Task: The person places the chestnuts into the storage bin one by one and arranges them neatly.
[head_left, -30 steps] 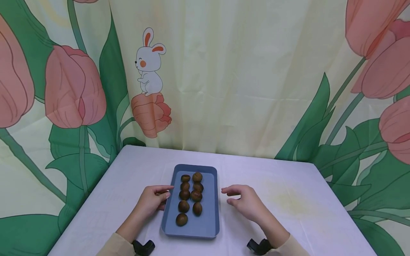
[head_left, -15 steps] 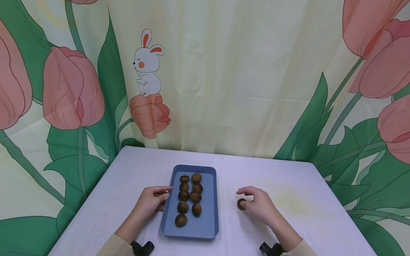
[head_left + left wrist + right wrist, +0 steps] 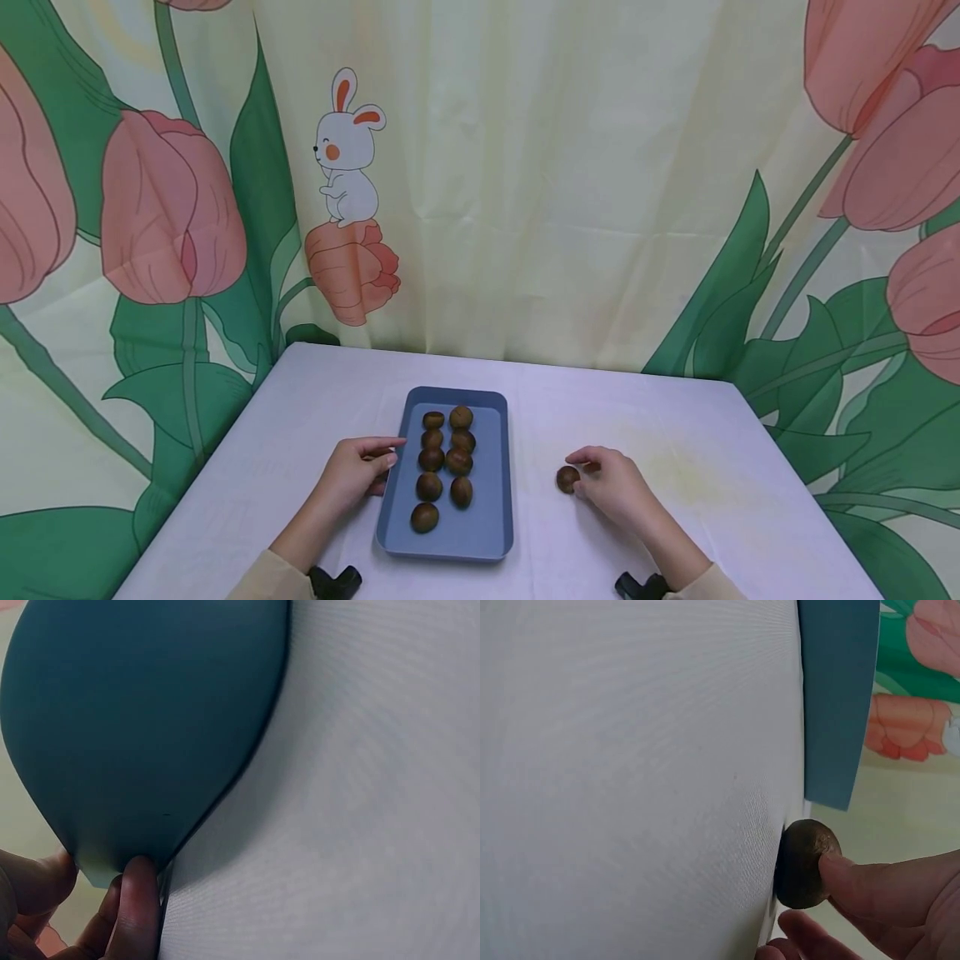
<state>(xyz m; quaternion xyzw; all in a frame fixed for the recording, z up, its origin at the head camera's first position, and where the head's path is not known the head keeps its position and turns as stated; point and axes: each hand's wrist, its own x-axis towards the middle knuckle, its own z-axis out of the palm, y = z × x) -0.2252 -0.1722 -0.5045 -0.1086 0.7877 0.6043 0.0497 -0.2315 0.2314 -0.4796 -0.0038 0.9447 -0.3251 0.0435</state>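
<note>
A blue rectangular tray (image 3: 487, 517) lies on the table with several brown chestnuts (image 3: 431, 459) arranged in two columns. My left hand (image 3: 352, 471) holds the tray's left rim, thumb towards the inside. In the left wrist view a fingertip (image 3: 139, 900) presses the blue wall of the tray (image 3: 150, 727), with the thumb opposite. To the right of the tray, a single chestnut (image 3: 567, 479) sits on the cloth between the thumb and fingers of my right hand (image 3: 611, 483). From the right wrist, the thumb touches this chestnut (image 3: 802, 862); its contact with the index finger is partly hidden.
A white cloth (image 3: 675, 433) covers the table, with a faint yellowish patch on the right. Behind it hangs a curtain (image 3: 525, 208) printed with tulips and a rabbit. Black wrist devices (image 3: 335, 582) sit on both forearms.
My right hand has moved right, away from beside the tray, and a chestnut has come into view at its fingertips. The left hand and the tray stay in place.
</note>
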